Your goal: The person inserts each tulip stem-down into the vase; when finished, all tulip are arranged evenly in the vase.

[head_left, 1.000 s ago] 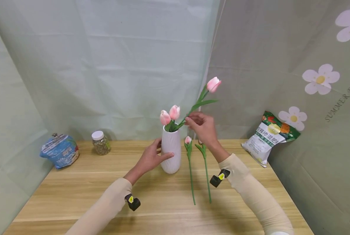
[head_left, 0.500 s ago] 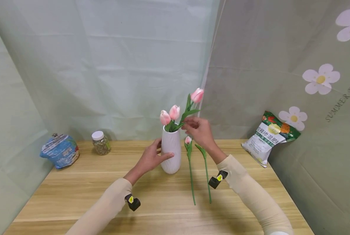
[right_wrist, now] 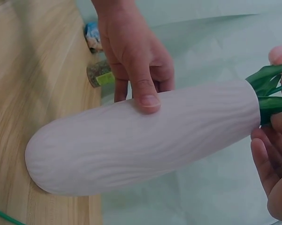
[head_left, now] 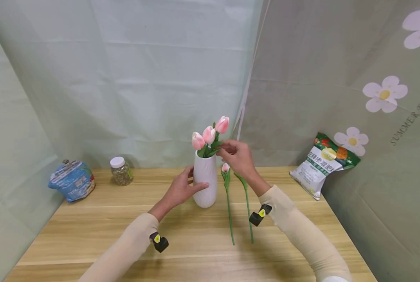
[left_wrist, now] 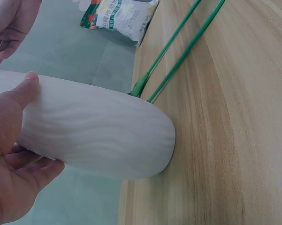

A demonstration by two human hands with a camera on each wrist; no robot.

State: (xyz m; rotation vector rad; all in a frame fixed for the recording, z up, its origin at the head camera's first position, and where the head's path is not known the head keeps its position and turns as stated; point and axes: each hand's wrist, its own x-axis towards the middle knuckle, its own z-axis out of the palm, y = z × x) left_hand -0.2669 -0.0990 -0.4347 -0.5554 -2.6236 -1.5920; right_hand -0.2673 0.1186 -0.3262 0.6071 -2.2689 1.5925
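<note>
**Wavy-Ridged White Vase (head_left: 205,182) Holds Three Pink Tulips (head_left: 209,135)**

Head: it stands on the wood-grain surface (head_left: 125,223), near loose tulips (head_left: 226,180), a lidded jar (head_left: 122,176) and a crinkled packet (head_left: 322,166). Left wrist: fingers of the left hand (left_wrist: 4,176) grip its rounded side. Right wrist: fingers of the right hand (right_wrist: 276,173) pinch a tulip's leaf (right_wrist: 272,104).

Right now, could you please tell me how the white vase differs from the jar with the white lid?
The vase is taller than the jar. The vase is opaque white; the jar's clear wall shows its contents. The vase, open-topped, holds tulips; the jar wears a lid. Both stand on the wooden table.
</note>
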